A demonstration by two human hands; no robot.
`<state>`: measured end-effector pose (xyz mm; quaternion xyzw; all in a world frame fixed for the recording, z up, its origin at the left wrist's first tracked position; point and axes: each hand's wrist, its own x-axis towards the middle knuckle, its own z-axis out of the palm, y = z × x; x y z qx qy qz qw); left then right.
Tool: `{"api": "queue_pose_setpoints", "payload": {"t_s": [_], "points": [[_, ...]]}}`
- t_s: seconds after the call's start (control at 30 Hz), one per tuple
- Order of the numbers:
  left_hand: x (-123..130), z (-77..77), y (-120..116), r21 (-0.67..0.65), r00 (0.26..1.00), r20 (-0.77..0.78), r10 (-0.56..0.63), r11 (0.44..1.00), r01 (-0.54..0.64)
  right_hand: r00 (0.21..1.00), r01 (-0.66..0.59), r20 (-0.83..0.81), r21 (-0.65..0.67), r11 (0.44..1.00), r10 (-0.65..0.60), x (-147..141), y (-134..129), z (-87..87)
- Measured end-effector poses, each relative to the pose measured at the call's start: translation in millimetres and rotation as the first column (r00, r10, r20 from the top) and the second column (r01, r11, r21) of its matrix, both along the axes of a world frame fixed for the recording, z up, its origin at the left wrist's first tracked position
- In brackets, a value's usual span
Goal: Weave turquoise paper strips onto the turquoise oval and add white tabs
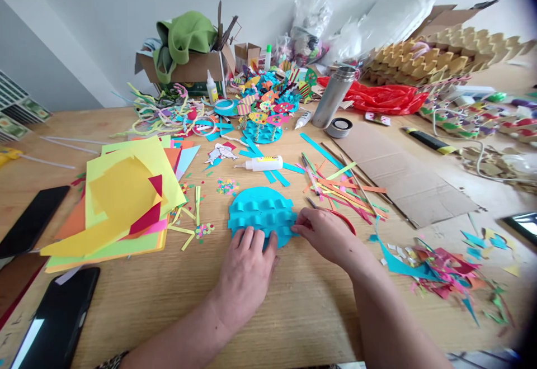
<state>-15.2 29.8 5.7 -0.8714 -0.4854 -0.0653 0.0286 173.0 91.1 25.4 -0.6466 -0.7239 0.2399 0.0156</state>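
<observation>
A round blue paper piece [262, 197] lies on the wooden table, with rows of wavy blue strips across it. My left hand [249, 265] rests on its lower edge, fingers bent and slightly apart, pressing on the paper. At the right edge, my right hand [323, 232] pinches the end of a blue strip between thumb and fingertips. Just above the disc lies a white glue bottle [264, 163]. Scissors with red handles [346, 219] are partly hidden behind my right hand.
Coloured paper sheets [126, 190] and phones [62, 324] are at the left. Paper strips [344, 184], cardboard [403, 179] and scraps [448, 268] lie at the right. Farther back stand a paper fish craft [268, 106], a metal flask [335, 98] and a box [188, 70].
</observation>
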Motion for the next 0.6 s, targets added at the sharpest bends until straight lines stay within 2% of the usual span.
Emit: {"api": "queue_pose_setpoints", "payload": {"t_s": [0.6], "points": [[-0.5, -0.3, 0.9, -0.002, 1.000, 0.012, -0.009, 1.000, 0.009, 1.000, 0.001, -0.002, 0.031, 1.000, -0.001, -3.4, -0.4, -2.4]]}}
